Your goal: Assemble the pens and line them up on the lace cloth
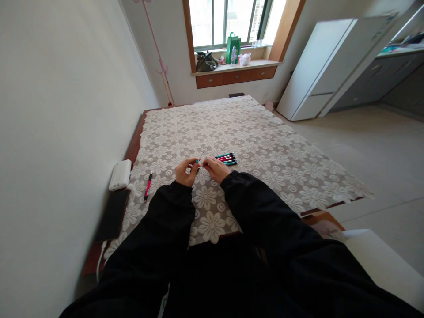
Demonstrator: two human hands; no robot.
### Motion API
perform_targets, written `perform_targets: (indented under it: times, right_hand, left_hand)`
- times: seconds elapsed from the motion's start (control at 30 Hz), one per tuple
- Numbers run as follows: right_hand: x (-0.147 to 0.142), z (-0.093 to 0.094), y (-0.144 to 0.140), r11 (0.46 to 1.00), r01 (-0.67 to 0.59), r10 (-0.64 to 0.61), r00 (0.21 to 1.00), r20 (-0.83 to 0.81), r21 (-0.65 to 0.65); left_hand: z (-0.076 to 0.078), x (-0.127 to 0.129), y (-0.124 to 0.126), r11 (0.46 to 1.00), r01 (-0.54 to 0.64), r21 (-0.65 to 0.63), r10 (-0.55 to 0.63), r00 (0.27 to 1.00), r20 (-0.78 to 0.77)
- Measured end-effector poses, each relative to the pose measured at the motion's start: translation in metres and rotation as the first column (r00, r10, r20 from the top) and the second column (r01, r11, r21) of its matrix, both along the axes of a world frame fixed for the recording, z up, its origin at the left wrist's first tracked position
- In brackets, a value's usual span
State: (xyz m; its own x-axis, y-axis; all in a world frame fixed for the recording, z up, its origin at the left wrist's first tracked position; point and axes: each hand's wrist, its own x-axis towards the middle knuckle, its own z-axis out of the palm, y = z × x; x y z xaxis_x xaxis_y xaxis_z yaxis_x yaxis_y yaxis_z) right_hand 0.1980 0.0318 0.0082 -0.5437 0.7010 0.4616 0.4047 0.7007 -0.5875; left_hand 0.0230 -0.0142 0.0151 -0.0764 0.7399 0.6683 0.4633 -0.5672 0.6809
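Observation:
My left hand is closed in a pinch around a teal pen part, of which only a small end shows. A thin dark sliver sticks up between my two hands; which fingers bear it is unclear. Close beside it, my right hand has its fingertips pressed together, and what they hold, if anything, is hidden. Just past my right hand lies a row of several teal and red pens with black ends. A single red and black pen rests apart, left of my left hand.
A floral lace cloth covers the table. Along its left edge by the wall are a white power bank and a black phone with a white cable. A white chair-like surface is at lower right. A fridge stands beyond.

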Motion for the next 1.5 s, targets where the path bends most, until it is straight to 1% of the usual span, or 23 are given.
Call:
perform_targets:
  times: [0.03, 0.1, 0.13, 0.2, 0.27, 0.3, 0.37, 0.43, 0.6, 0.7, 0.8, 0.97, 1.1, 1.23, 1.5]
  right_hand:
    - [0.001, 0.001, 0.002, 0.996, 0.032, -0.042, 0.992, -0.117, -0.081]
    - [0.003, 0.003, 0.008, 0.970, 0.046, -0.128, 0.933, -0.336, -0.239]
    - [0.004, 0.004, 0.010, 0.951, 0.023, -0.162, 0.888, -0.431, -0.309]
    - [0.005, 0.007, 0.013, 0.906, -0.063, -0.217, 0.780, -0.587, -0.419]
    - [0.004, 0.012, 0.012, 0.860, -0.162, -0.261, 0.674, -0.691, -0.483]
    - [0.004, 0.014, 0.011, 0.842, -0.202, -0.276, 0.634, -0.722, -0.500]
    - [0.002, 0.019, 0.007, 0.822, -0.250, -0.289, 0.590, -0.754, -0.511]
    - [0.001, 0.023, 0.003, 0.816, -0.266, -0.295, 0.573, -0.765, -0.514]
    - [0.002, 0.028, -0.001, 0.825, -0.281, -0.281, 0.548, -0.788, -0.490]
    - [0.002, 0.028, -0.001, 0.826, -0.306, -0.269, 0.523, -0.809, -0.473]
    - [0.001, 0.027, -0.001, 0.822, -0.320, -0.263, 0.521, -0.812, -0.471]
    - [0.001, 0.022, 0.002, 0.839, -0.251, -0.276, 0.569, -0.775, -0.483]
    - [0.002, 0.020, 0.003, 0.864, -0.225, -0.237, 0.610, -0.757, -0.451]
    - [0.003, 0.023, 0.001, 0.876, -0.202, -0.213, 0.652, -0.727, -0.438]
    - [0.004, 0.024, 0.000, 0.904, -0.138, -0.206, 0.686, -0.697, -0.404]
  left_hand:
    - [0.000, 0.000, 0.000, 1.000, -0.001, -0.005, 0.001, 1.000, -0.006]
    - [0.001, 0.001, 0.000, 1.000, -0.012, -0.015, 0.012, 0.999, -0.030]
    - [0.001, 0.002, 0.000, 1.000, -0.021, -0.018, 0.020, 0.999, -0.047]
    - [0.001, 0.002, 0.000, 0.999, -0.035, -0.017, 0.034, 0.997, -0.074]
    - [0.001, 0.002, 0.001, 0.999, -0.037, -0.018, 0.035, 0.995, -0.091]
    - [0.001, 0.002, 0.001, 0.999, -0.033, -0.022, 0.031, 0.995, -0.097]
    - [0.000, 0.001, 0.001, 0.999, -0.025, -0.034, 0.021, 0.994, -0.105]
    - [-0.001, 0.001, 0.002, 0.999, -0.024, -0.041, 0.019, 0.993, -0.112]
    - [0.000, 0.001, 0.001, 0.998, -0.029, -0.048, 0.023, 0.991, -0.131]
    - [0.002, 0.002, 0.000, 0.998, -0.031, -0.056, 0.022, 0.990, -0.143]
    - [0.003, 0.002, 0.000, 0.999, -0.026, -0.048, 0.018, 0.989, -0.147]
    - [0.003, 0.002, 0.001, 0.999, -0.020, -0.041, 0.013, 0.987, -0.163]
    - [0.005, 0.002, 0.000, 0.999, -0.017, -0.043, 0.010, 0.988, -0.157]
    - [0.005, 0.003, -0.001, 0.999, -0.013, -0.047, 0.006, 0.989, -0.151]
    - [-0.001, 0.000, 0.002, 0.999, -0.014, -0.048, 0.007, 0.989, -0.148]
